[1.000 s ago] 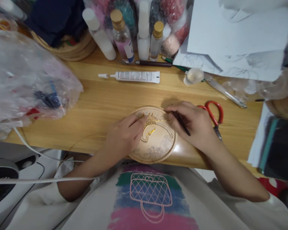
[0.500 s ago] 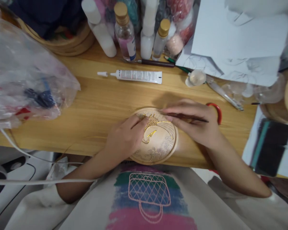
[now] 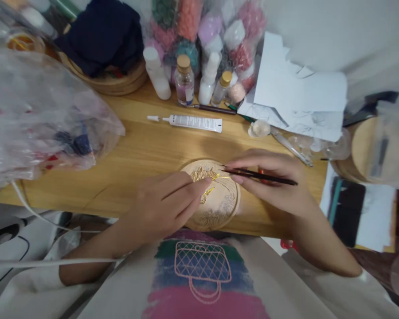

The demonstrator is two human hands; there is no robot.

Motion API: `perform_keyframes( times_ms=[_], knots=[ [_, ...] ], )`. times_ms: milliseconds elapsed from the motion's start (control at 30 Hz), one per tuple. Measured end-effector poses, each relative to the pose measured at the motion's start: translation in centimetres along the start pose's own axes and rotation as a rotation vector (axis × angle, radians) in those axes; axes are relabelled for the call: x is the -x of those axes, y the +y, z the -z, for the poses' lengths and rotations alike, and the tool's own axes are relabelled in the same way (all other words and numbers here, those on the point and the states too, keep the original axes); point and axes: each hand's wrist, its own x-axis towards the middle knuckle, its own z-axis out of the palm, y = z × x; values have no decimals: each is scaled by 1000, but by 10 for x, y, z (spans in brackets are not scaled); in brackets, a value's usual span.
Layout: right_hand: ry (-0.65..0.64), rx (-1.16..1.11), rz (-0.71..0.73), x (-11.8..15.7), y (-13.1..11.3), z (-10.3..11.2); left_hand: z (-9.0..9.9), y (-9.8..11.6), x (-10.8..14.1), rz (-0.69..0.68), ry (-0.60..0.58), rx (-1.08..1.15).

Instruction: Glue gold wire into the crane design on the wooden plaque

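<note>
A round wooden disc [image 3: 216,215] with a drawn pattern of waves and feathers lies near the table's front edge. Gold thread [image 3: 209,193] outlines part of the pattern. My left hand [image 3: 173,201] rests over the disc's left side, its fingers closed together at the gold lines; what is between the fingertips is too small to make out. From the right, my right hand [image 3: 269,177] grips a dark, thin pen-like tool [image 3: 266,176], whose tip points left over the disc's upper right part.
Behind the disc lie a white tube [image 3: 196,123] and a dark-handled tool [image 3: 216,109], with small bottles [image 3: 185,86] beyond. A plastic bag [image 3: 46,119] sits at left. Papers [image 3: 295,97], a wooden box and a dark phone [image 3: 347,212] are at right.
The camera view has shifted, showing more of the table's back. My left hand has moved from the disc's upper left towards its middle, and the dark tool is tilted differently in my right hand.
</note>
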Motion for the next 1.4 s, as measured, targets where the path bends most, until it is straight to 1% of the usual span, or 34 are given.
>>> perform_keyframes(
  times_ms=[67, 133, 233, 300, 367, 433, 533, 633, 767, 1000, 1100, 1133, 1267, 1333, 1400],
  knots=[
    [23, -39, 17, 0, -8, 2, 7, 4, -4, -1, 22, 0],
    [5, -33, 60, 1, -17, 7, 13, 8, -8, 12, 10, -4],
    [-45, 86, 134, 3, -35, 17, 20, 11, -11, 17, -22, 23],
    [-45, 188, 178, 6, -48, 24, 25, 11, -12, -8, -24, 45],
    [-42, 254, 176, 9, -60, 28, 28, 11, -12, -25, -40, 51],
    [-73, 290, 164, 12, -68, 31, 31, 11, -14, -36, -57, 44],
    [-159, 332, 195, 12, -71, 33, 33, 10, -16, -48, -65, 34],
    [-207, 363, 213, 10, -70, 35, 35, 11, -17, -53, -77, 21],
    [-235, 397, 198, 9, -72, 35, 39, 14, -17, -35, -103, 20],
    [-245, 410, 250, 8, -76, 31, 45, 16, -18, -88, -84, -2],
    [-267, 434, 286, 5, -78, 33, 44, 15, -18, -105, -94, 5],
    [-292, 448, 296, 3, -80, 34, 43, 15, -18, -109, -96, 15],
    [-413, 511, 317, -7, -86, 39, 37, 14, -15, -147, -16, 34],
    [-422, 540, 341, -9, -88, 39, 36, 15, -13, -170, 7, 14],
    [-431, 564, 371, -9, -89, 37, 35, 16, -12, -197, -18, -10]
  ],
)
